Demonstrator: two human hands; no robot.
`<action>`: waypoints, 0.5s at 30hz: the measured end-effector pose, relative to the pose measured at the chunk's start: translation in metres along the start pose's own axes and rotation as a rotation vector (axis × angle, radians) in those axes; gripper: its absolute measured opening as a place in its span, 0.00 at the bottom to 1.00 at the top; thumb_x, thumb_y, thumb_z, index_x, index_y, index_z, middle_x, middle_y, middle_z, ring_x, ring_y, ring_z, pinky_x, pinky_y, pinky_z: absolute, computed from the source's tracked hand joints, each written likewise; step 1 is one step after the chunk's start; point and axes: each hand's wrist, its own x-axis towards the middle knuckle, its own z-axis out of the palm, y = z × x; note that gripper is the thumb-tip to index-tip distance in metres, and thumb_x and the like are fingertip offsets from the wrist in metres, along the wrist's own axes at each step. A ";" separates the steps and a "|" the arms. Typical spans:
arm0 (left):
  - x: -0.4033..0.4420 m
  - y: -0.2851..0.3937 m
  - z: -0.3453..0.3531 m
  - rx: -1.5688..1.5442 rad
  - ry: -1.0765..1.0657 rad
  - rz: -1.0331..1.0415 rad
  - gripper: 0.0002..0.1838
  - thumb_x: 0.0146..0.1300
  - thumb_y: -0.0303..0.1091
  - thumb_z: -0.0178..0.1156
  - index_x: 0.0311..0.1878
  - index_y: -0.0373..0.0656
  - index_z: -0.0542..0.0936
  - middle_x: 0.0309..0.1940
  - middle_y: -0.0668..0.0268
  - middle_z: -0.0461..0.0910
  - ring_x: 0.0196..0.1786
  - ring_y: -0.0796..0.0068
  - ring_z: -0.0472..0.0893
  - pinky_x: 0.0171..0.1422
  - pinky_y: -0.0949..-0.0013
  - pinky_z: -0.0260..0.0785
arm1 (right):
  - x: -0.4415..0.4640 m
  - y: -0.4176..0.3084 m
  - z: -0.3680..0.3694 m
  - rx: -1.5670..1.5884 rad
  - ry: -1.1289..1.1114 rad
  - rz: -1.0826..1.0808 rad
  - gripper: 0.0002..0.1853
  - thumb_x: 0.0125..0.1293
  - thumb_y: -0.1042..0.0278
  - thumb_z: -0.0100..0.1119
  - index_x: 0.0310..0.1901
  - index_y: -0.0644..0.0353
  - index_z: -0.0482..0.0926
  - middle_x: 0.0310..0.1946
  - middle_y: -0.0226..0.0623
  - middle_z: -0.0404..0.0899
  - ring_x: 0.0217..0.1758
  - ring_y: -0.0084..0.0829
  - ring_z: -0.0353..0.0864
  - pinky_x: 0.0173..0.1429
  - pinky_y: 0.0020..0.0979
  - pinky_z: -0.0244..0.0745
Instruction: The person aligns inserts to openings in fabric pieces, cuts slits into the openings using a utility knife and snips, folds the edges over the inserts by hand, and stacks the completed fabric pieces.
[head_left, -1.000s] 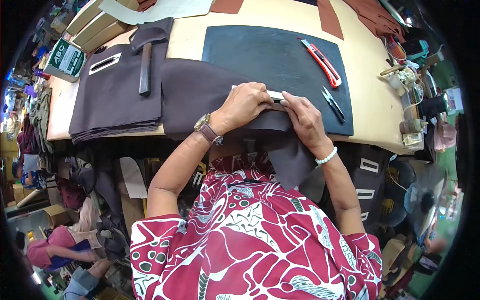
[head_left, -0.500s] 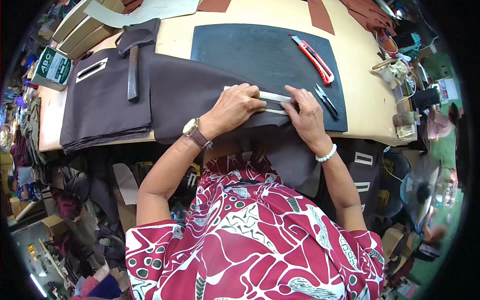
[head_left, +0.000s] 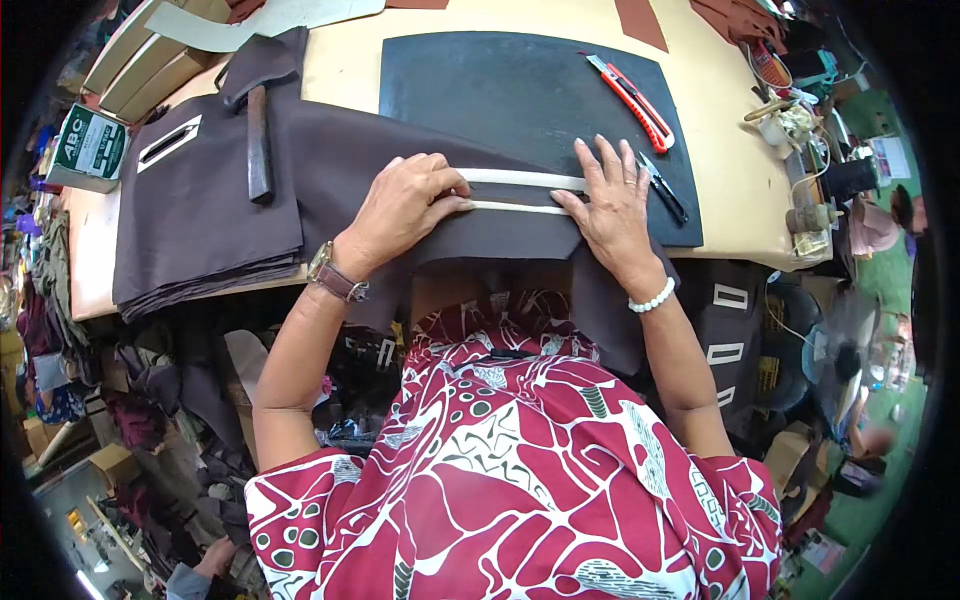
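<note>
A dark brown sheet point(head_left: 350, 150) lies over the table's front edge and partly on a dark mat point(head_left: 470, 90). Two cream strips run across it, a wider upper one point(head_left: 520, 179) and a thinner lower one point(head_left: 520, 208). My left hand point(head_left: 405, 205) pinches the left end of the strips between thumb and fingers. At their right end my right hand point(head_left: 612, 205) lies with its fingers spread, thumb beside the lower strip. Just right of that hand are small snips point(head_left: 665, 192), and a red cutter point(head_left: 635, 103) lies above them on the mat.
Left on the table point(head_left: 90, 235) are stacked brown pieces point(head_left: 205, 210), a hammer point(head_left: 259, 150) and a green-and-white box point(head_left: 90, 145). Tools and jars point(head_left: 790, 130) stand at the right edge. Brown pieces with cream frames point(head_left: 725, 330) hang below the table. Another person's hand point(head_left: 215, 558) shows at lower left.
My hands have moved apart, the left one leftward, uncovering more of both strips. My right hand's fingers have spread and now lie flatter. The whole view has shifted slightly.
</note>
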 end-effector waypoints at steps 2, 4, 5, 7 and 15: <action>0.000 0.001 0.001 -0.003 0.021 -0.003 0.08 0.55 0.36 0.63 0.33 0.42 0.79 0.28 0.65 0.72 0.35 0.65 0.73 0.42 0.63 0.63 | 0.008 -0.016 0.004 -0.025 -0.003 -0.042 0.33 0.59 0.46 0.57 0.64 0.52 0.64 0.65 0.45 0.58 0.70 0.51 0.51 0.67 0.62 0.47; -0.002 0.001 0.003 0.003 0.056 -0.005 0.08 0.54 0.35 0.63 0.33 0.41 0.78 0.28 0.65 0.72 0.35 0.64 0.73 0.41 0.62 0.64 | 0.019 -0.041 0.014 -0.019 0.010 -0.098 0.33 0.59 0.46 0.56 0.64 0.51 0.64 0.65 0.45 0.58 0.70 0.50 0.51 0.66 0.63 0.47; -0.005 0.001 0.005 0.013 0.080 -0.023 0.09 0.54 0.35 0.64 0.33 0.41 0.78 0.28 0.64 0.72 0.35 0.63 0.73 0.41 0.62 0.64 | 0.025 -0.056 0.020 0.026 0.013 -0.124 0.33 0.59 0.46 0.56 0.64 0.51 0.63 0.65 0.45 0.59 0.70 0.51 0.51 0.66 0.63 0.46; -0.010 -0.001 0.008 0.040 0.131 -0.057 0.10 0.52 0.35 0.66 0.32 0.40 0.78 0.29 0.64 0.73 0.36 0.63 0.73 0.41 0.62 0.65 | 0.030 -0.078 0.030 0.091 0.040 -0.161 0.33 0.59 0.45 0.55 0.64 0.51 0.63 0.64 0.45 0.59 0.70 0.51 0.51 0.66 0.64 0.45; -0.034 0.000 0.000 0.127 0.291 -0.121 0.14 0.47 0.36 0.69 0.34 0.40 0.78 0.34 0.63 0.75 0.39 0.63 0.75 0.43 0.63 0.67 | 0.025 -0.068 0.020 0.126 0.014 -0.153 0.33 0.60 0.49 0.57 0.64 0.54 0.64 0.63 0.44 0.61 0.70 0.51 0.51 0.66 0.66 0.44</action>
